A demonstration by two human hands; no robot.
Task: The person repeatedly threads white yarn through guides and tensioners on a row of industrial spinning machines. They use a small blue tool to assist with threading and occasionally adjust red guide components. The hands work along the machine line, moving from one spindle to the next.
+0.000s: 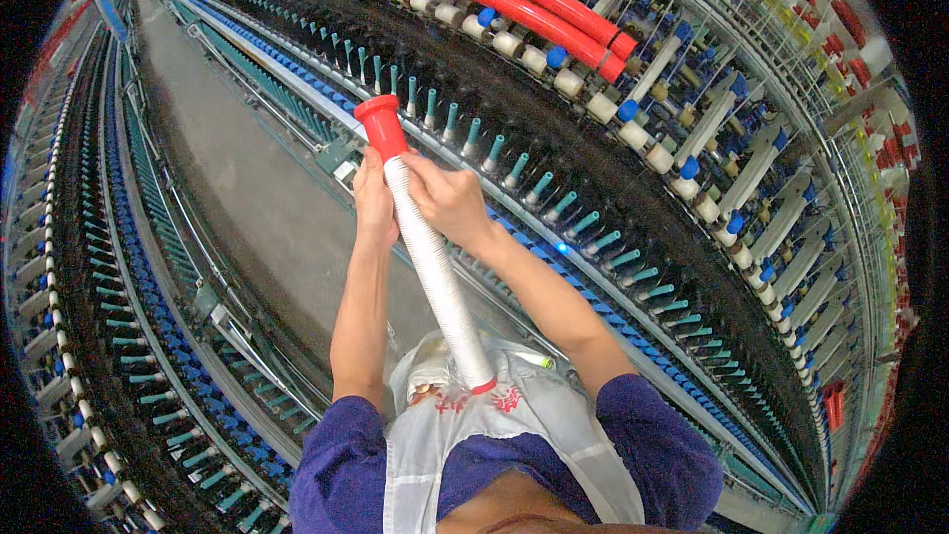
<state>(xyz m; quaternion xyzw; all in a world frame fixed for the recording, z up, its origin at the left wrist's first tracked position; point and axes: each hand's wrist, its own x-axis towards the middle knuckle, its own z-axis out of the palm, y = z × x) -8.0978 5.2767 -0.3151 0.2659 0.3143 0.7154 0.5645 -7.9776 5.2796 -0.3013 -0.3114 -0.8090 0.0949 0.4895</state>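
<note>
Between my hands is a long red bobbin [430, 247] wound with white yarn, tilted with its bare red flanged end [382, 124] away from me. Its near red tip meets the white apron on my body. My left hand [374, 200] grips the upper part from the left side, fingers closed round it. From the right, my right hand [450, 200] closes on the yarn just below the red end; part of its fingers is hidden. Just beyond my hands stands a row of teal spindles [514, 173] on the spinning machine.
Two red tubes [524, 0] lie on the machine's upper part, above a line of white rollers [603, 107] with blue caps. A second machine with teal spindles [148, 381] runs along the left. Between the machines lies a grey floor aisle [247, 178].
</note>
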